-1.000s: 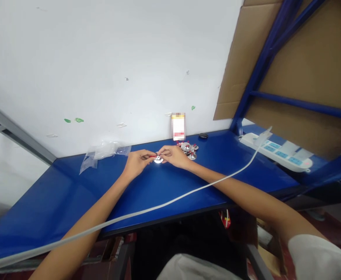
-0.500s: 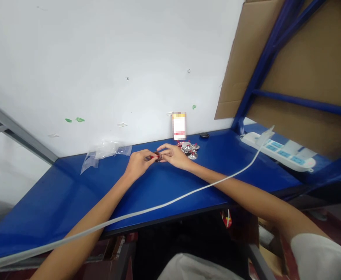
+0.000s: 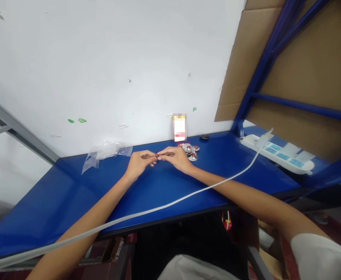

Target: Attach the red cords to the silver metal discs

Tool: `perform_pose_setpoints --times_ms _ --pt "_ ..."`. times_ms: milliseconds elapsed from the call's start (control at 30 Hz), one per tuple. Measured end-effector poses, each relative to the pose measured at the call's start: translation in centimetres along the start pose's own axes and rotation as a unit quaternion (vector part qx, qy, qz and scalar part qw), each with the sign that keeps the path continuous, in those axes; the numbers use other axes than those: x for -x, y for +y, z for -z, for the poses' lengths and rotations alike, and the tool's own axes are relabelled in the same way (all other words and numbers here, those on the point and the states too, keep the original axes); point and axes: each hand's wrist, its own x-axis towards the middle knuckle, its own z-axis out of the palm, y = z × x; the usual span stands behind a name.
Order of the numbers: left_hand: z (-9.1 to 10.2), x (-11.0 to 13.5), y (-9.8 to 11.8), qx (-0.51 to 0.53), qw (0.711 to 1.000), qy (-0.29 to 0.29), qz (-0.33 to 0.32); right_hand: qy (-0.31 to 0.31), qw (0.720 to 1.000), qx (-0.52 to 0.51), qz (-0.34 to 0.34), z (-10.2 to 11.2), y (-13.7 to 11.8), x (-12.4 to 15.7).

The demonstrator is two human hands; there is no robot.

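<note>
My left hand and my right hand meet over the blue table. Between their fingertips is a small dark round piece, seen nearly edge-on and mostly covered by the fingers. Thumb and fingers of both hands pinch it from either side. Just beyond my right hand lies a pile of shiny silver discs with red parts, partly hidden by that hand.
A clear plastic bag lies at the back left. A lit screen leans against the white wall, with a black oval object to its right. A white power strip sits at right; its white cable crosses in front of my forearms.
The round piece has turned from a tilted view to nearly edge-on. My right fingers, raised and spread before, have closed on it. The whole view has shifted slightly.
</note>
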Motion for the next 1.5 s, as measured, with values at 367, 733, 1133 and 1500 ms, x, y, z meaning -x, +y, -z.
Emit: perform_pose_setpoints --times_ms 367,733,1133,1500 --pt "0.0 0.0 0.0 0.092 0.995 -0.024 0.039 -0.059 0.996 0.015 0.063 1.0 -0.5 -0.5" --pt "0.8 -0.3 -0.3 0.034 0.996 -0.083 -0.013 -0.124 0.906 0.358 0.187 2.8 -2.0 -0.4" --pt "0.2 -0.2 -0.7 -0.263 0.935 -0.106 -0.215 -0.162 0.909 0.351 0.155 2.2 -2.7 -0.3" --pt "2.3 -1.7 -2.8 -0.303 0.932 -0.068 -0.187 0.012 0.935 0.348 0.073 11.8 -2.0 -4.3"
